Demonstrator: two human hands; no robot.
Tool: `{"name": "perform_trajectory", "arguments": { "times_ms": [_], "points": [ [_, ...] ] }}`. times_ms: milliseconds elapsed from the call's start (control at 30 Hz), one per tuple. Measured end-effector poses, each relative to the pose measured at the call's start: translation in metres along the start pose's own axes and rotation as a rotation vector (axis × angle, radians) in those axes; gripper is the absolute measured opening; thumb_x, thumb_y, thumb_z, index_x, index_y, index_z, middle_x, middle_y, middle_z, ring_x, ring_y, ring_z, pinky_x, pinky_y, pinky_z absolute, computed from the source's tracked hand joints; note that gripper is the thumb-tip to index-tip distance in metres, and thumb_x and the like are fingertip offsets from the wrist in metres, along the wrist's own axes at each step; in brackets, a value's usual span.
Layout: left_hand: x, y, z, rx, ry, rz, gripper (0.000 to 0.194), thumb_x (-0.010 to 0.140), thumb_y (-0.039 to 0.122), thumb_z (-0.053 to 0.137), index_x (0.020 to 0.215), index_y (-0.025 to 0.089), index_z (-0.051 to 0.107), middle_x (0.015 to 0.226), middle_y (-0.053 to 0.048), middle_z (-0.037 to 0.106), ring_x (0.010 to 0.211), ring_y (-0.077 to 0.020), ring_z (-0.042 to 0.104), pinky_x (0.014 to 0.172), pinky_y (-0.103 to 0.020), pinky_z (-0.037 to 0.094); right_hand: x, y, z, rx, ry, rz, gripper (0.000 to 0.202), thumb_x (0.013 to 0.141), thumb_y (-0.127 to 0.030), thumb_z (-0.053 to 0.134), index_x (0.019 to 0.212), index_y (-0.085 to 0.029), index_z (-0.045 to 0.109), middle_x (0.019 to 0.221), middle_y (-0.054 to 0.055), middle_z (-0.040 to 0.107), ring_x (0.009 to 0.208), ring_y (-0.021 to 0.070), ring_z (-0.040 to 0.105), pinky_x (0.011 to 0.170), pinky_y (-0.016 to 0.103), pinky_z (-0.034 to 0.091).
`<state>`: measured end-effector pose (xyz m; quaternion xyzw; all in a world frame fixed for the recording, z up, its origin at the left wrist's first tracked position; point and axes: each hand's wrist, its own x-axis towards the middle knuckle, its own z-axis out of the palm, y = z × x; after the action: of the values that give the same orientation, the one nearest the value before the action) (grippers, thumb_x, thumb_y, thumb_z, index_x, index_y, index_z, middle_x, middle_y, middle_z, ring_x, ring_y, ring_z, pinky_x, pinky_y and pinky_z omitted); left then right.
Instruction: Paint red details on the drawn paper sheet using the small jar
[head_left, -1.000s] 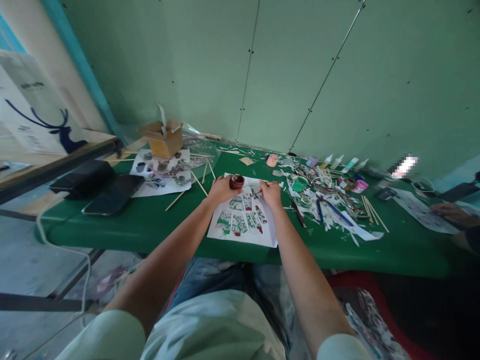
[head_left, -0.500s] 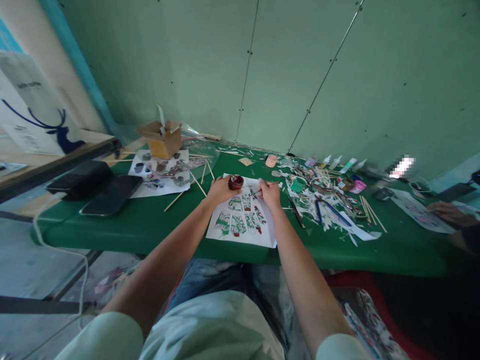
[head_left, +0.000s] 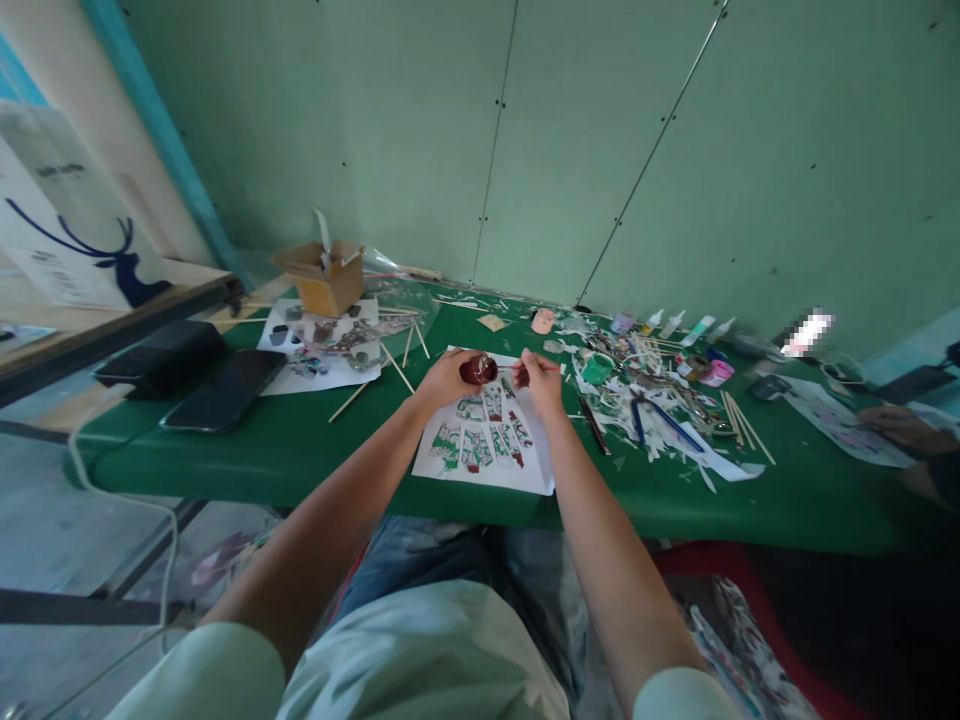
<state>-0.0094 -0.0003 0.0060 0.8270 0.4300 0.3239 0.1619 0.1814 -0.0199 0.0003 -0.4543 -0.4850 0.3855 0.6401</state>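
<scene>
My left hand [head_left: 445, 381] is wrapped round a small jar of dark red paint [head_left: 480, 370], which is tilted to the right above the upper part of a white sheet [head_left: 495, 477]. Green and dark red painted pieces [head_left: 472, 447] lie on that sheet. Just right of the jar, my right hand [head_left: 537, 377] pinches a thin red brush [head_left: 550, 368] held nearly level. Its tip points left at the jar's mouth; whether it is inside is too small to tell.
Paper scraps, paint pots and blue-handled pliers [head_left: 670, 424] lie to the right. A phone [head_left: 223, 389], cardboard box [head_left: 328, 285] and sticks are at the left. Another person's hand [head_left: 892, 424] rests by a sheet at far right.
The jar has tipped over to the right in my left hand. My right hand has lifted the brush from over the sheet and turned it level, its tip now toward the jar's mouth.
</scene>
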Motion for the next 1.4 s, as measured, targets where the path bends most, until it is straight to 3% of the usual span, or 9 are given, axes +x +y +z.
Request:
{"name": "perform_trajectory", "arguments": {
  "times_ms": [167,433,700,1400],
  "points": [
    [0.0007,-0.0028,0.0019,-0.033,0.002,0.008,0.064,0.057,0.028,0.071,0.118,0.022,0.053,0.112,-0.006,0.056,0.105,-0.0216,0.052,0.093,-0.031,0.040,-0.0030,-0.0007,0.0022,-0.057,-0.085,0.011,0.039,0.069,-0.054,0.062,0.063,-0.016,0.060,0.053,0.001,0.060,0.039,0.0095,0.052,0.036,0.020,0.040],
    [-0.0006,-0.0012,0.0008,-0.035,0.001,-0.001,0.063,0.058,0.029,0.071,0.118,0.023,0.053,0.114,-0.006,0.055,0.105,-0.0217,0.053,0.093,-0.032,0.041,0.0020,-0.0024,-0.0034,0.057,0.085,0.024,0.043,0.070,-0.058,0.058,0.060,-0.017,0.054,0.047,-0.001,0.055,0.037,0.0085,0.048,0.038,0.021,0.041],
    [0.0005,-0.0031,0.0018,-0.037,0.007,-0.010,0.064,0.058,0.030,0.071,0.118,0.022,0.052,0.114,-0.007,0.054,0.104,-0.0226,0.054,0.091,-0.032,0.042,0.0018,-0.0001,-0.0024,0.014,0.041,0.039,0.043,0.069,-0.059,0.058,0.059,-0.016,0.056,0.048,0.000,0.056,0.036,0.0081,0.048,0.035,0.020,0.038],
    [0.0012,-0.0030,0.0015,-0.012,0.013,-0.004,0.065,0.058,0.031,0.071,0.119,0.020,0.051,0.116,-0.008,0.056,0.105,-0.0224,0.053,0.092,-0.032,0.041,0.0049,0.0041,-0.0056,-0.006,0.084,0.032,0.042,0.070,-0.057,0.057,0.055,-0.018,0.052,0.042,-0.003,0.050,0.033,0.0075,0.044,0.033,0.021,0.038]
  ]
}}
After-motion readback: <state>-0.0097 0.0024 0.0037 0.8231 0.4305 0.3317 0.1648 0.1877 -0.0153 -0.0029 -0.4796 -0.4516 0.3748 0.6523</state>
